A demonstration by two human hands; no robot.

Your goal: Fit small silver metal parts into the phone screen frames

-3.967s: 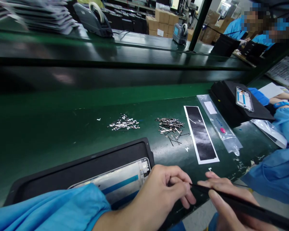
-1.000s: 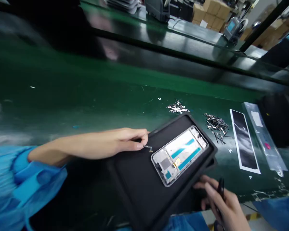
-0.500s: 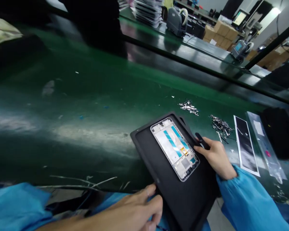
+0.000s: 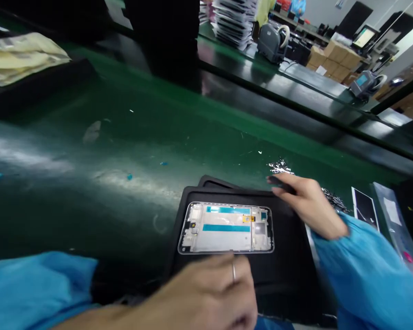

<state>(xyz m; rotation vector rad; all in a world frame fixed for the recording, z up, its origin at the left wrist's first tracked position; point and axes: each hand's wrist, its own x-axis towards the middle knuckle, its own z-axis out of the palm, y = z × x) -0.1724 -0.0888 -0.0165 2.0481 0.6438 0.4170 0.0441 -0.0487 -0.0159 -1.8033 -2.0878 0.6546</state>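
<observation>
Swung flat now, the phone frame point(image 4: 226, 228) lies crosswise on the black tray point(image 4: 289, 256), right hand point(image 4: 304, 199) gripping the tray's far edge, left hand point(image 4: 209, 293) blurred at its near edge, grip unclear.

We see a dim scene overall, with the brightest light at the upper right, where a pale patch point(image 4: 404, 34) behind the far benches is washed out. The glossy green desk point(image 4: 89, 151) throws back broad whitish glare in streaks along its left side, and the dark rail point(image 4: 296, 98) beyond it mirrors the room. The left hand point(image 4: 209, 298) at the bottom edge is smeared by motion blur; the right hand point(image 4: 304, 199) is softer than sharp too. The phone frame point(image 4: 226, 228) reads fairly crisp and catches light on its metal rim. Straight lines bow toward the edges, and the corners fall dark and unfocused.
</observation>
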